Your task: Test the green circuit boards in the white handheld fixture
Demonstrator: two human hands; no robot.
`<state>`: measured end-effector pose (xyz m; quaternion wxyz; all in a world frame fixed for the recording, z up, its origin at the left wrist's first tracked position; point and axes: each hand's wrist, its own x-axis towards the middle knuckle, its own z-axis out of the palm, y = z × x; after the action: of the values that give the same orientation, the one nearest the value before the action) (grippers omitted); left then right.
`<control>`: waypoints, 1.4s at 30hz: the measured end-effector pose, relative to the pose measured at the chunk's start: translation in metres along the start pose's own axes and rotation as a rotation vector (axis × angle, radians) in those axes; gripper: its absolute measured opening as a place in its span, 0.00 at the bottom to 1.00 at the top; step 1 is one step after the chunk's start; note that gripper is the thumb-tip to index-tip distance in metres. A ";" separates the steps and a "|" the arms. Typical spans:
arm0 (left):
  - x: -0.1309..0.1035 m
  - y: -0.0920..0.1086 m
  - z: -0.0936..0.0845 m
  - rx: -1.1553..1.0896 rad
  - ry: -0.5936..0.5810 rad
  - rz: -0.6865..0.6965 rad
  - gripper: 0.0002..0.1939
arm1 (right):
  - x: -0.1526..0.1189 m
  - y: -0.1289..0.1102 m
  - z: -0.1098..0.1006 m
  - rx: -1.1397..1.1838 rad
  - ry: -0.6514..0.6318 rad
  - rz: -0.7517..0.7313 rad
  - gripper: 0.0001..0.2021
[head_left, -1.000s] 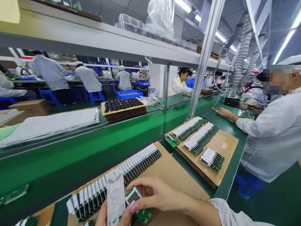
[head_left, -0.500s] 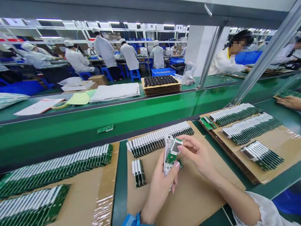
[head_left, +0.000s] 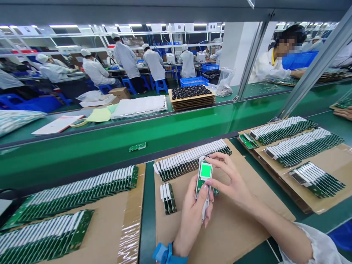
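I judge the step in hand to be a check of the display: the circuit board (head_left: 202, 186) sits against a white holder (head_left: 202, 159), and its screen (head_left: 206, 170) glows a solid green. My left grip (head_left: 192, 205) is wrapped around the holder from below, thumb on the lower part of the board. My right grip (head_left: 230, 179) has finger and thumb parted across the screen, fingertips at its upper and lower ends; whether it pinches or merely steadies, I cannot tell. A sliver of another board (head_left: 216, 191) shows beneath the right grip, and I can't make out what supports it.

As I read it, the next move calls for a steady left grip while the screen is looked over, then a light release by the right so the board doesn't shift.

Just beyond both grips, a long row of boards (head_left: 192, 157) leans along the cardboard sheet (head_left: 225, 227); a short group (head_left: 168, 200) stands just left of the left grip. Either could be knocked by a sideways sweep. Farther left and right of the grips, more filled cardboard (head_left: 107, 220) (head_left: 327, 205) flanks the work on the green table (head_left: 148, 223). Well beyond the left grip, a lone board (head_left: 138, 147) lies on the green strip.
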<state>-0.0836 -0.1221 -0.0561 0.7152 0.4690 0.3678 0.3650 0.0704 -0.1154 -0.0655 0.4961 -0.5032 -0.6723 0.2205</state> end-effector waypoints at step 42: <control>0.007 0.003 -0.005 0.080 -0.215 -0.019 0.33 | -0.028 0.038 -0.058 -0.023 -0.101 0.479 0.15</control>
<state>-0.0848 -0.1130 -0.0560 0.7347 0.5300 0.3077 0.2910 0.1394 -0.1374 -0.0849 0.3896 -0.6422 -0.5601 0.3493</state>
